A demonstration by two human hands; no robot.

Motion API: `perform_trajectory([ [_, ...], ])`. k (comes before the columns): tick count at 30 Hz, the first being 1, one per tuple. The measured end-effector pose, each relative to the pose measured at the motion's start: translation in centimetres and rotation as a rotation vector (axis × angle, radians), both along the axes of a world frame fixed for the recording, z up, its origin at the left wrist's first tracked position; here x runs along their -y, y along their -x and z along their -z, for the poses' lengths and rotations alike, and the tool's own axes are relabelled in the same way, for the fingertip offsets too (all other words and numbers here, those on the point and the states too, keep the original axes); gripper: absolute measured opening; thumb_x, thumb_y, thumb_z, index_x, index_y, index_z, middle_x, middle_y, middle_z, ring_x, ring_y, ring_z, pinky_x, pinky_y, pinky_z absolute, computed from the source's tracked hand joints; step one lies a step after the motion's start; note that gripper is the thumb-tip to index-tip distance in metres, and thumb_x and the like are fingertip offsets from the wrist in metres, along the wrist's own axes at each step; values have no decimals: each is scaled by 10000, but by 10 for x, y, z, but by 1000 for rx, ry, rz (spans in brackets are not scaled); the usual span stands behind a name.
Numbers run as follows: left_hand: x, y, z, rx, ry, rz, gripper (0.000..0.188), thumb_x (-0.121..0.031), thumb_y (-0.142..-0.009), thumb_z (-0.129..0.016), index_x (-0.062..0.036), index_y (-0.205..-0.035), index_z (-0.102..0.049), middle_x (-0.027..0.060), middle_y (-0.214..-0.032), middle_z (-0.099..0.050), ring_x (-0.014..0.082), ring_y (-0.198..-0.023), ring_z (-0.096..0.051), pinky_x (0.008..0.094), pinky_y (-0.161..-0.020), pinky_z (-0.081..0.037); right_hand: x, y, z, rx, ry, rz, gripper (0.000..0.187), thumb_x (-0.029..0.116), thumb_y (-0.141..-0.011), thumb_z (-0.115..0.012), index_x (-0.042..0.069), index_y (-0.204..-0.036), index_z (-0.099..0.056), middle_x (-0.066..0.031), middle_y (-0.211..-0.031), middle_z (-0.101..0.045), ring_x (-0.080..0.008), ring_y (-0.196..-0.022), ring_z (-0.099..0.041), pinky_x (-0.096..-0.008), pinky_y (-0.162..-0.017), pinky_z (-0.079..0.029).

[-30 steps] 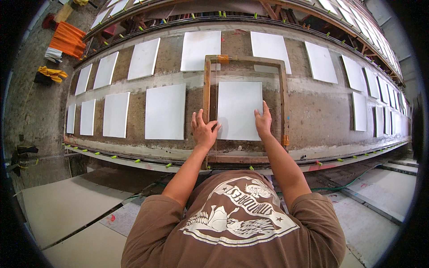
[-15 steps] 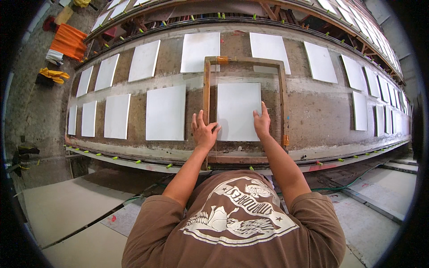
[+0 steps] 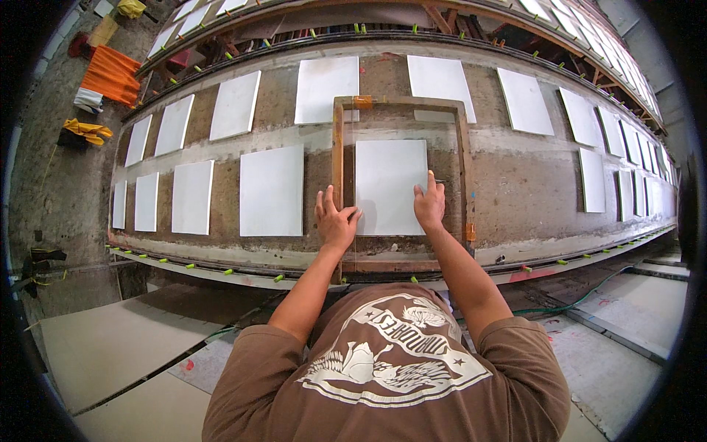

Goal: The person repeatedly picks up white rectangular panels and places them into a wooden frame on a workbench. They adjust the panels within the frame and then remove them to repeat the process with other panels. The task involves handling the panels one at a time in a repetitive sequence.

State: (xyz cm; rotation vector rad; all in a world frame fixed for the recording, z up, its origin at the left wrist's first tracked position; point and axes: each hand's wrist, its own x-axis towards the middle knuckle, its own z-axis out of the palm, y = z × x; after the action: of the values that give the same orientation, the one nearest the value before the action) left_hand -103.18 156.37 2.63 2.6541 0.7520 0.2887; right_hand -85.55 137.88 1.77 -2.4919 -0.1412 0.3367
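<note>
A blank white rectangular panel (image 3: 390,177) lies inside the outline of a wooden frame (image 3: 338,147) with orange tape at its corners. The frame's inner area slightly dims a panel behind it, as a thin mesh or film would. My left hand (image 3: 336,223) is by the panel's lower left edge, thumb and forefinger pinched together, other fingers spread beside the frame's left bar. What the pinch holds, if anything, is too small to tell. At the panel's right edge, my right hand (image 3: 430,204) rests with thumb and forefinger apart, thumb over the white surface.
More white panels (image 3: 272,190) lie in two rows along the long worn table (image 3: 523,191). Small green pegs (image 3: 227,267) line its near rail. Another panel-laden table runs behind. Orange cloth (image 3: 110,76) and yellow cloth (image 3: 90,132) are at far left; a green hose (image 3: 567,306) lies at lower right.
The view has shifted slightly, so the table appears a little lower and to the left. My right forefinger sits less spread from the hand; my left hand keeps nearly the same pose.
</note>
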Motion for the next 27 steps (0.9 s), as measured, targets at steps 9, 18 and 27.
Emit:
perform_trajectory([
  [9,0,-1,-5,33,14,9,182,-374,-883,-788,-208,-939,-836,132,-1622,-296,401,-1501,-243,536,-1214,-264,3,-3,8,27,-17,-26,633,267,-962,-679,141,-1528,-425,-215,-1216,-534,-406,-1148,-569,-496,-955,-486],
  [18,-1,-1,-5,27,16,3,170,-357,-877,-792,-203,-931,-840,136,-1625,-301,392,-1496,-259,512,-1215,-266,3,-5,3,-9,12,-44,657,290,-968,-669,139,-1547,-397,-215,-1223,-535,-395,-1159,-568,-487,-970,-487],
  [27,-3,-1,0,16,30,3,152,-351,-880,-788,-214,-916,-843,128,-1628,-290,378,-1485,-282,513,-1203,-291,2,-5,2,-14,28,-49,657,291,-975,-664,132,-1551,-390,-202,-1240,-530,-385,-1167,-567,-485,-978,-478],
])
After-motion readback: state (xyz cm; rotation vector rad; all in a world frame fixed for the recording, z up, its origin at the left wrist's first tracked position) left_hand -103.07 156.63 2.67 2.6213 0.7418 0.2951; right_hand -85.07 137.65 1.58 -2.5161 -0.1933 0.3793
